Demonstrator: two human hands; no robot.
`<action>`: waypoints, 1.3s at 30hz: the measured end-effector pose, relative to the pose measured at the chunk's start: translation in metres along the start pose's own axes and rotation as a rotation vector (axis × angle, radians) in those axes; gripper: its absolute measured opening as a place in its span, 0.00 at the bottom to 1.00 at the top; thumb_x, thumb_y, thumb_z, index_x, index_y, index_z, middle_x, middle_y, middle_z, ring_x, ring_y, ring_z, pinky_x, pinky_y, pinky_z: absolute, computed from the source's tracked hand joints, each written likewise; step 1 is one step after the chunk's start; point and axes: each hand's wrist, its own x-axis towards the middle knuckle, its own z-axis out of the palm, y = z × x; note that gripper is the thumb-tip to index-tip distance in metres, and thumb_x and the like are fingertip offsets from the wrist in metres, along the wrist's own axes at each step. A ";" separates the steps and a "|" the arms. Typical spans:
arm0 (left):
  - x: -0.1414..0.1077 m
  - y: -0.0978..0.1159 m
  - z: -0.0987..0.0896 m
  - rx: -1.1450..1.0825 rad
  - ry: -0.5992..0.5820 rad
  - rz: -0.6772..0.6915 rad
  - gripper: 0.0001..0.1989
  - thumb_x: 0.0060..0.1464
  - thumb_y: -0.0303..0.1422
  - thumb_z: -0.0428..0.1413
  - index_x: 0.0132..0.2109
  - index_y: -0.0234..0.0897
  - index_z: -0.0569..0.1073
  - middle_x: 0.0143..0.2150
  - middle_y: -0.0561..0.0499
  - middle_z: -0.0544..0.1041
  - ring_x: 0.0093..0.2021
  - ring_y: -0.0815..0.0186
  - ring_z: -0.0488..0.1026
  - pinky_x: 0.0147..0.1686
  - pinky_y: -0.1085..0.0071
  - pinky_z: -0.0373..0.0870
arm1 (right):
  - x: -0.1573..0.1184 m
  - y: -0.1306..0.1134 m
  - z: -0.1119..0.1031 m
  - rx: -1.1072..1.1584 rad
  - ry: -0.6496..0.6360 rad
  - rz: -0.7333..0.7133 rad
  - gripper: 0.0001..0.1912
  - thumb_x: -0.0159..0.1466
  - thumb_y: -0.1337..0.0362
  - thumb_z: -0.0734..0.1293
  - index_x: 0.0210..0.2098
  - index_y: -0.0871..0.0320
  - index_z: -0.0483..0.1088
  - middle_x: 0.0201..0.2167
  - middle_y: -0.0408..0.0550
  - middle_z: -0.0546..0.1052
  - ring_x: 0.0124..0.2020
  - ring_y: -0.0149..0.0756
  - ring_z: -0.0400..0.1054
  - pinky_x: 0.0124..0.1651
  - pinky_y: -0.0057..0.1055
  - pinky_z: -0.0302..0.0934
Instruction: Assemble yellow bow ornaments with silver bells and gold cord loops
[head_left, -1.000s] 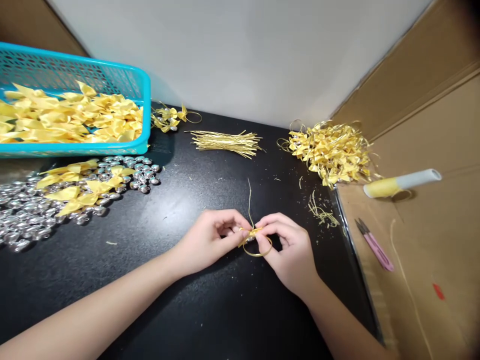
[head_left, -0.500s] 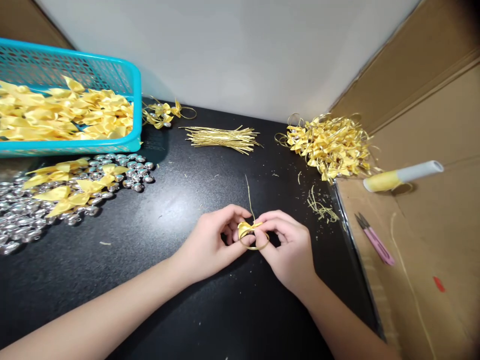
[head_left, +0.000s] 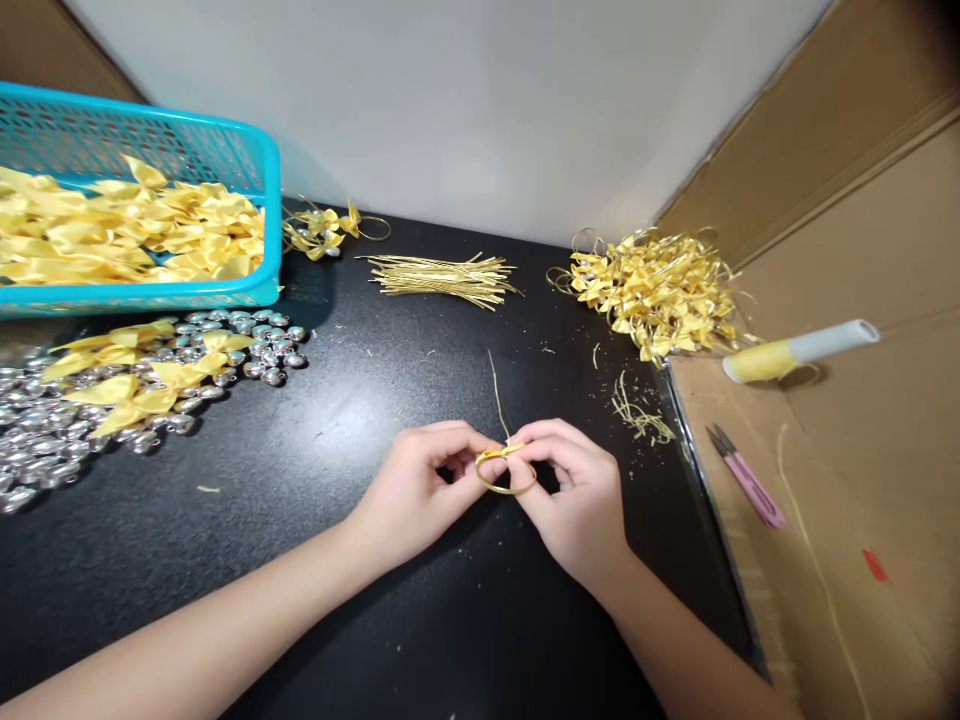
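Observation:
Near the middle of the black table, my left hand (head_left: 426, 485) pinches the left side of a small yellow bow (head_left: 501, 452). My right hand (head_left: 576, 490) grips the bow's right side between thumb and fingers. A gold wire ring (head_left: 507, 490) hangs at the bow, between the two thumbs. One thin thread (head_left: 495, 390) rises from the bow and points away from me. The fingers cover much of the bow.
A blue basket (head_left: 274, 215) of yellow bows stands back left, above silver beads (head_left: 45, 430). Gold wire ties (head_left: 442, 278) lie at the back, finished-looking bows (head_left: 660, 290) back right. Pink snips (head_left: 754, 488) and a tube (head_left: 832, 342) rest on cardboard at the right.
My left thumb and fingers have closed together over the bow's left side, and less of the bow shows. My right hand has hardly moved.

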 end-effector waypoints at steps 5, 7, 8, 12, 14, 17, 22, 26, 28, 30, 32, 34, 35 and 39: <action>-0.002 0.001 0.001 0.015 0.039 0.012 0.09 0.58 0.34 0.56 0.35 0.35 0.80 0.29 0.49 0.77 0.28 0.67 0.71 0.27 0.73 0.65 | -0.001 0.000 0.002 -0.009 0.015 -0.004 0.08 0.57 0.74 0.67 0.25 0.58 0.74 0.30 0.48 0.77 0.32 0.35 0.74 0.36 0.31 0.70; -0.002 0.001 0.001 0.030 0.051 0.018 0.09 0.58 0.34 0.56 0.35 0.35 0.80 0.28 0.50 0.76 0.28 0.68 0.71 0.28 0.73 0.65 | -0.001 0.000 0.003 -0.020 0.014 -0.010 0.08 0.57 0.74 0.67 0.25 0.58 0.74 0.30 0.48 0.77 0.32 0.35 0.74 0.35 0.31 0.70; -0.002 0.002 0.002 0.036 0.055 0.013 0.09 0.57 0.34 0.57 0.34 0.35 0.80 0.28 0.50 0.76 0.28 0.68 0.71 0.28 0.73 0.65 | 0.000 0.000 0.003 -0.033 0.013 -0.015 0.08 0.57 0.74 0.67 0.25 0.58 0.74 0.30 0.48 0.77 0.32 0.35 0.74 0.35 0.30 0.69; -0.003 0.003 0.004 -0.032 0.091 -0.069 0.08 0.55 0.34 0.58 0.32 0.35 0.79 0.27 0.49 0.76 0.28 0.67 0.71 0.28 0.73 0.66 | 0.000 -0.002 0.002 -0.151 0.077 -0.049 0.08 0.58 0.73 0.67 0.24 0.57 0.73 0.29 0.48 0.77 0.31 0.35 0.73 0.34 0.31 0.67; -0.002 0.004 0.005 -0.089 0.129 -0.117 0.08 0.53 0.33 0.59 0.31 0.34 0.78 0.27 0.49 0.77 0.28 0.67 0.72 0.27 0.74 0.66 | -0.001 -0.006 0.001 -0.205 0.110 -0.051 0.13 0.59 0.72 0.66 0.19 0.57 0.69 0.22 0.45 0.73 0.24 0.31 0.68 0.28 0.28 0.63; -0.001 0.004 0.005 -0.115 0.156 -0.137 0.07 0.52 0.32 0.58 0.30 0.34 0.78 0.27 0.49 0.78 0.27 0.67 0.72 0.27 0.74 0.67 | -0.006 -0.013 0.002 -0.217 0.030 -0.053 0.17 0.63 0.70 0.64 0.17 0.58 0.69 0.16 0.41 0.65 0.18 0.27 0.59 0.22 0.26 0.54; 0.000 0.003 0.006 -0.067 0.160 -0.096 0.06 0.52 0.29 0.57 0.30 0.34 0.78 0.25 0.51 0.77 0.26 0.68 0.71 0.27 0.75 0.66 | -0.015 -0.013 0.006 -0.334 -0.008 -0.100 0.13 0.65 0.70 0.63 0.45 0.62 0.77 0.18 0.40 0.65 0.18 0.27 0.58 0.23 0.26 0.57; -0.002 0.005 0.006 0.046 0.164 -0.024 0.07 0.53 0.28 0.56 0.29 0.34 0.78 0.23 0.52 0.74 0.24 0.70 0.69 0.25 0.76 0.63 | -0.015 -0.004 0.006 -0.470 0.071 -0.117 0.16 0.64 0.66 0.65 0.49 0.65 0.75 0.16 0.37 0.60 0.17 0.26 0.55 0.23 0.26 0.56; -0.003 0.006 0.007 0.103 0.163 0.036 0.08 0.54 0.28 0.55 0.28 0.34 0.77 0.23 0.52 0.73 0.24 0.70 0.68 0.25 0.75 0.62 | -0.013 -0.002 0.005 -0.487 0.079 -0.072 0.15 0.63 0.64 0.66 0.46 0.64 0.77 0.16 0.37 0.61 0.17 0.26 0.54 0.22 0.26 0.55; -0.004 0.006 0.007 0.139 0.157 0.088 0.09 0.55 0.28 0.55 0.28 0.34 0.77 0.23 0.52 0.73 0.24 0.70 0.68 0.26 0.75 0.62 | -0.011 -0.002 0.004 -0.443 0.048 0.017 0.11 0.62 0.64 0.67 0.40 0.61 0.78 0.16 0.37 0.62 0.17 0.26 0.55 0.21 0.26 0.54; -0.005 0.005 0.008 0.164 0.151 0.120 0.09 0.55 0.28 0.54 0.29 0.34 0.77 0.23 0.52 0.72 0.24 0.70 0.68 0.26 0.74 0.62 | -0.010 -0.004 0.004 -0.346 0.003 0.101 0.08 0.62 0.65 0.66 0.34 0.59 0.78 0.16 0.38 0.62 0.18 0.26 0.56 0.21 0.25 0.52; -0.005 0.004 0.008 0.161 0.138 0.115 0.09 0.55 0.29 0.54 0.29 0.34 0.77 0.23 0.52 0.71 0.24 0.70 0.67 0.26 0.74 0.62 | -0.009 -0.007 0.004 -0.229 -0.027 0.138 0.08 0.61 0.68 0.65 0.30 0.58 0.77 0.17 0.38 0.63 0.19 0.26 0.56 0.21 0.25 0.53; -0.005 0.004 0.008 0.134 0.129 0.086 0.09 0.54 0.29 0.55 0.29 0.34 0.77 0.23 0.52 0.72 0.25 0.70 0.68 0.26 0.74 0.62 | -0.008 -0.008 0.005 -0.177 -0.031 0.140 0.08 0.61 0.68 0.65 0.30 0.58 0.77 0.17 0.39 0.63 0.19 0.26 0.56 0.22 0.25 0.53; -0.001 0.005 0.003 -0.198 0.080 -0.145 0.08 0.52 0.32 0.57 0.28 0.34 0.76 0.24 0.52 0.74 0.25 0.70 0.68 0.26 0.75 0.63 | -0.006 -0.011 0.003 -0.004 -0.060 0.108 0.07 0.62 0.68 0.65 0.28 0.57 0.75 0.18 0.38 0.61 0.20 0.27 0.56 0.23 0.26 0.54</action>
